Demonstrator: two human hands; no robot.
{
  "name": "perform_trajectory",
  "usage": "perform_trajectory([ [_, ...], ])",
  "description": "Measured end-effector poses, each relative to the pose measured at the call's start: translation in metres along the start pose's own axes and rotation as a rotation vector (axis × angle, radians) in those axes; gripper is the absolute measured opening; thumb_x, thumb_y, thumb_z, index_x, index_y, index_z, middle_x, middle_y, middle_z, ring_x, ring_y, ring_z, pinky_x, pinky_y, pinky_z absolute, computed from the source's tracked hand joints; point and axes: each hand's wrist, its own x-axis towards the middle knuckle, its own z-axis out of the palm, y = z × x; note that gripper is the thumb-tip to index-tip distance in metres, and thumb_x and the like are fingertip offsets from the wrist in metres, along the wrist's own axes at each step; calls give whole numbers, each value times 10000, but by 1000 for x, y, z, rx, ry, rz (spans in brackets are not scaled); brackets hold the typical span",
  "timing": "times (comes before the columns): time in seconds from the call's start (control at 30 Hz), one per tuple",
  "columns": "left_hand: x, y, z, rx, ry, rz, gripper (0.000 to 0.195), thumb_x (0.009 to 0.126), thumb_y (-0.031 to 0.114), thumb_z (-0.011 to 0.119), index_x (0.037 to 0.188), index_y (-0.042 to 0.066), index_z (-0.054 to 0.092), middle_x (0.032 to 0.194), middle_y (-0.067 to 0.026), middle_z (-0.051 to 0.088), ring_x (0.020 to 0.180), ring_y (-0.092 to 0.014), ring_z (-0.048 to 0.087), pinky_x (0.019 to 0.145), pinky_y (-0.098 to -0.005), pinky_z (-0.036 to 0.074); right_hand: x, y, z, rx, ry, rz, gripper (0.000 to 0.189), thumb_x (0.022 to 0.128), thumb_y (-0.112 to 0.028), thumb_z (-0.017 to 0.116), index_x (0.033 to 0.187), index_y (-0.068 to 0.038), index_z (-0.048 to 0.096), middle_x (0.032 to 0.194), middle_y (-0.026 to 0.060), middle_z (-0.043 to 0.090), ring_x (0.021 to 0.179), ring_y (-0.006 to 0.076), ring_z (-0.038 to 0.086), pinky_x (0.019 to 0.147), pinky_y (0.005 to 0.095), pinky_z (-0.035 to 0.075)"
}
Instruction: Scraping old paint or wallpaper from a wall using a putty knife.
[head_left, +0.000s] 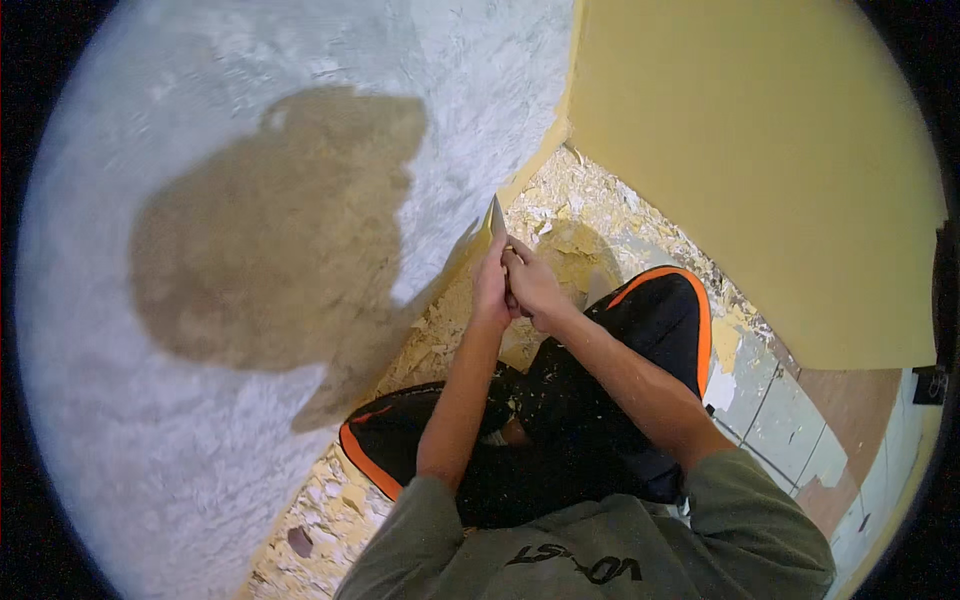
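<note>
Both hands are together on a scraper with a flat metal blade (497, 216). My left hand (490, 289) lies along its left side, the fingers pointing up towards the blade. My right hand (534, 285) wraps around the handle, most of which is hidden by the fingers. The blade's tip is at the foot of the whitish, rough wall (360, 45), beside a narrow band of yellow paint (536, 161) along its lower edge. Whether the tip touches the wall, I cannot tell.
Paint flakes (352, 495) litter the floor along the wall. A smooth yellow wall (750, 150) meets the rough one in a corner ahead. Floor tiles (780, 420) show at right. My bent legs in black trousers (585, 420) take up the middle. My shadow darkens the rough wall.
</note>
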Motion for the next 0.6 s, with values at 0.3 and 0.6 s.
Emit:
perform_trajectory([
  [0.3,33,-2,-9,143,-46,56,376,837,422,518,724,63,529,589,-31,479,461,-132,441,385,-297,334,22,13,11,-145,116,-137,417,905,-235,364,1293,-83,395,935,166,517,814,251,480,709,322,383],
  [0.6,44,-8,1,25,-90,70,359,840,367,543,897,13,564,779,-64,557,666,-144,508,573,-288,407,32,13,1,-249,166,-185,405,910,-239,374,1291,-103,409,782,157,585,587,180,533,563,313,443],
])
